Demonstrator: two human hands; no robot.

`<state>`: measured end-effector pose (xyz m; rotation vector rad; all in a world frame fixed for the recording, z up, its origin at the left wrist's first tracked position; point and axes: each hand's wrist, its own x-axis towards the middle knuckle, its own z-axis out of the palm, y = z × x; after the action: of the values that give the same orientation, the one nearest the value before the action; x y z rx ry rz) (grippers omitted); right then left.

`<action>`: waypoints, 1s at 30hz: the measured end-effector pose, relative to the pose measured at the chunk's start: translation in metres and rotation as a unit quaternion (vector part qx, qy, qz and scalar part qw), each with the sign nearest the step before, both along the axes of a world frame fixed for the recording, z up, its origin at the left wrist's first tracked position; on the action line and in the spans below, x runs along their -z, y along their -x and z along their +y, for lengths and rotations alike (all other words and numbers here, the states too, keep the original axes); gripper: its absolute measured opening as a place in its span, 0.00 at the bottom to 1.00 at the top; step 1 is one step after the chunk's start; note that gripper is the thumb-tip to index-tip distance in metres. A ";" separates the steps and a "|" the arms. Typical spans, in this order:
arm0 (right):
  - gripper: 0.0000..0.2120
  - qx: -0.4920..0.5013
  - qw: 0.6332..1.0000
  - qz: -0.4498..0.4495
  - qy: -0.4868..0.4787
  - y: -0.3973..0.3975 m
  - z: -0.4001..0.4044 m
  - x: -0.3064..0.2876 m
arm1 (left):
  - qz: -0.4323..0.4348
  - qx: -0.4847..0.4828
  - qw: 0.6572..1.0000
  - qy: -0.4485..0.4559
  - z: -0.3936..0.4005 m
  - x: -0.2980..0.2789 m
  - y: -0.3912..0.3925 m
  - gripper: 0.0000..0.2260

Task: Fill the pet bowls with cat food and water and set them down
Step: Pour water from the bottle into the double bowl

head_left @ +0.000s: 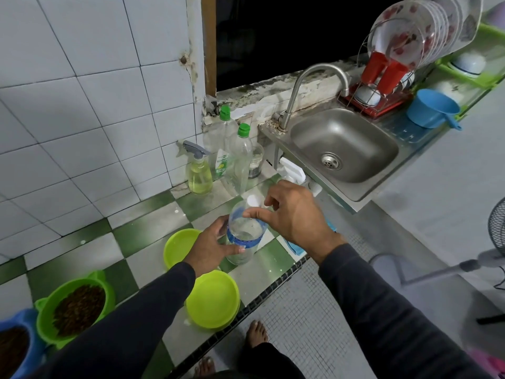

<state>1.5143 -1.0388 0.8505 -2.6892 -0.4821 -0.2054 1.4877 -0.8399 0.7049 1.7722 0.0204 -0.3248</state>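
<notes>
the blue bowl (13,348) and the green bowl (75,307) with cat food sat far left on the counter (142,222). the left hand (210,248) wrapped round the middle of the water bottle (243,236), standing between two empty yellow-green bowls (213,298). the bottle looked thin, squashy, maybe slippery, so the middle seemed best. the right hand (292,214) hovered above the open top, fingers loosely curled, holding nothing i could see.
</notes>
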 end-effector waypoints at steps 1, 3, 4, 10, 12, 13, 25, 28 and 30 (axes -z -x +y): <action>0.31 -0.003 1.000 -0.006 0.001 0.000 -0.002 -0.001 | 0.000 -0.001 1.000 0.000 0.000 0.000 0.000 0.31; 0.24 -0.043 0.998 -0.011 -0.032 -0.001 -0.007 0.000 | -0.002 -0.003 1.000 -0.003 0.000 0.000 -0.001 0.32; 0.20 -0.076 0.996 -0.007 -0.055 -0.001 -0.008 0.001 | -0.002 -0.005 1.000 -0.003 0.000 0.002 -0.001 0.32; 0.17 -0.113 0.993 0.012 -0.038 0.000 0.001 0.007 | -0.002 -0.010 1.000 -0.007 -0.001 0.003 0.001 0.32; 0.18 -0.065 0.997 0.027 -0.020 -0.002 0.003 0.004 | -0.001 -0.006 1.000 -0.013 -0.001 0.002 0.001 0.31; 0.21 -0.042 0.999 0.029 0.007 -0.003 0.003 0.003 | -0.001 -0.005 1.000 -0.015 -0.001 0.002 0.002 0.31; 0.18 -0.128 0.991 0.018 -0.040 -0.002 0.002 0.003 | -0.003 0.004 1.000 -0.018 -0.002 -0.002 0.000 0.35; 0.17 -0.095 0.994 0.039 -0.033 -0.003 0.004 0.001 | -0.011 0.008 1.000 -0.012 -0.003 -0.008 0.004 0.42; 0.20 -0.089 0.995 0.044 -0.027 -0.003 0.005 -0.001 | -0.017 0.008 1.000 0.004 -0.005 -0.012 0.005 0.45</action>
<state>1.5176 -1.0342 0.8515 -2.5735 -0.6740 -0.0481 1.4827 -0.8454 0.7166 1.7700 -0.0191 -0.3056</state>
